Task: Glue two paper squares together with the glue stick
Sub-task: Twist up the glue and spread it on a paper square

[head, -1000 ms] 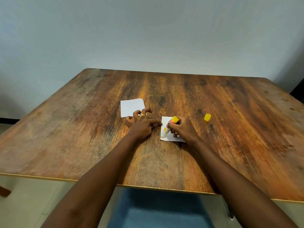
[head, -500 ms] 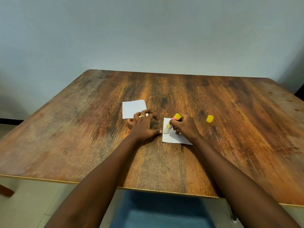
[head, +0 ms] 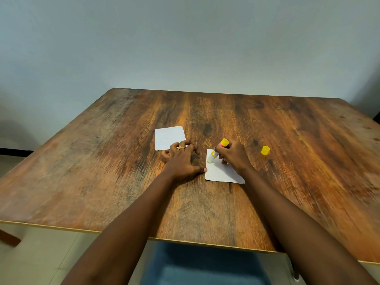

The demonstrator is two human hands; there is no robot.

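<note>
Gluing under way on the wooden table, joining not yet done.

Nearer paper square is the landmark: the right hand, fingers clamped round the uncapped glue stick, rubs its far-left corner; the left hand, fingers spread, presses its thumb at its left edge. Second square waits beyond-left, yellow cap to the right. Stick's label is unreadable.

Tilted glue stick seemingly touching paper
</note>
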